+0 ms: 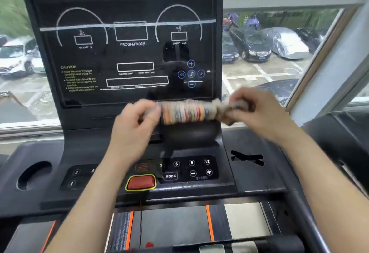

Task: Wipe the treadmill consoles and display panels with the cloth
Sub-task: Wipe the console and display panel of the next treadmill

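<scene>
Both hands hold a rolled, multicoloured striped cloth (185,112) level in the air, just in front of the lower edge of the dark display panel (123,47). The left hand (137,121) grips its left end; the right hand (251,111) is closed around its right end. Below the cloth lies the console (189,170) with its red stop button (141,182).

2 hands showing: left hand (132,128), right hand (261,113), sharing 1 cloth (184,112). Behind cloth, 1 display panel (123,53) standing; below it, 1 red stop btn (141,182), 1 MODE key (170,176).
</scene>
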A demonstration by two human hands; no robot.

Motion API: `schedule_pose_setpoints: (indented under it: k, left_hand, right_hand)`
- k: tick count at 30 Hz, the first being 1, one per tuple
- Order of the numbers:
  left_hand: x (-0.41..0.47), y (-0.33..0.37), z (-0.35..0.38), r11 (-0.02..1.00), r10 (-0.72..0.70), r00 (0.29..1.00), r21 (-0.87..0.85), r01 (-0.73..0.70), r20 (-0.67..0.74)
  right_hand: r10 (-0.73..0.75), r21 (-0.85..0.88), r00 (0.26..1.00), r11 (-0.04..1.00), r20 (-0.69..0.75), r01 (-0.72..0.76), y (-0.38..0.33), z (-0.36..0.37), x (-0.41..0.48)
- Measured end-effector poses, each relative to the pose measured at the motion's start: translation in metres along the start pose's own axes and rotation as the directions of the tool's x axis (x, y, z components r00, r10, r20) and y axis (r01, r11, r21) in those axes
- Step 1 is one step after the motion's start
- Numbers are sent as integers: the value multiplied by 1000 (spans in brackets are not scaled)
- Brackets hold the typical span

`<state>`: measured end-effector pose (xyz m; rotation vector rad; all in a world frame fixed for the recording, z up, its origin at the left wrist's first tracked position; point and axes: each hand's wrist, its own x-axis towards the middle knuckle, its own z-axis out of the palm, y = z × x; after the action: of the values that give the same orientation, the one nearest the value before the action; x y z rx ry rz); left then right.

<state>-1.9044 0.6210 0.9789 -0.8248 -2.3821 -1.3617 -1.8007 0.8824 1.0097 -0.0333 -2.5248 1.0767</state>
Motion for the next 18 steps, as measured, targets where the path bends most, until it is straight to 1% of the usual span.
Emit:
schedule_pose_setpoints:
  k: [1, 3, 4, 6, 7, 8, 9, 10, 11, 12, 13, 14, 15, 16, 18]
  left_hand:
    - [-16, -12, 4, 996, -1, 994, 87, -9, 109]
    - [-49, -33, 13, 971, -13, 955, 230, -58, 297]
    - [-66, -42, 16, 966, -68, 931, 259, -29, 360]
    - [-89, -53, 18, 965, -220, 864, 232, 123, 454]
    - [-95, -56, 19, 958, -275, 831, 214, 193, 483]
    - [-96, -56, 20, 950, -309, 817, 196, 242, 487]
    - [-92, -56, 23, 944, -329, 821, 190, 271, 467]
    - [-86, -54, 27, 940, -338, 838, 199, 277, 429]
    - [-77, -52, 31, 937, -334, 868, 232, 262, 368]
    - [-68, -50, 35, 933, -299, 913, 284, 220, 277]
    - [-60, -49, 40, 927, -210, 959, 350, 134, 189]
    - [-56, -49, 45, 907, -118, 982, 418, 45, 150]
    - [-56, -49, 52, 887, -50, 985, 461, -32, 166]
    - [-59, -49, 60, 874, -16, 974, 477, -96, 225]
    - [-75, -51, 76, 866, -4, 940, 471, -166, 340]
  right_hand:
    - [77, -51, 992, 996, 100, -72, 15, 9, -15]
    - [186, -160, 947, 976, 260, -148, 45, 28, -43]
    - [238, -194, 916, 964, 322, -182, 57, 35, -55]
    - [340, -173, 825, 940, 452, -293, 69, 41, -72]
    - [375, -129, 769, 923, 517, -363, 71, 42, -76]
    - [393, -91, 739, 906, 547, -414, 73, 43, -77]
    - [403, -62, 754, 897, 519, -437, 75, 46, -75]
    - [420, -58, 799, 896, 431, -440, 77, 49, -72]
    - [437, -88, 851, 898, 292, -431, 80, 53, -67]
    - [437, -170, 890, 894, 132, -414, 80, 57, -63]
    - [419, -283, 908, 869, -14, -406, 78, 63, -59]
    - [390, -387, 914, 830, -117, -403, 74, 70, -59]
    - [364, -448, 919, 803, -155, -393, 71, 80, -59]
    - [377, -471, 917, 791, -127, -390, 65, 94, -61]
    - [480, -516, 877, 754, 11, -406, 55, 127, -67]
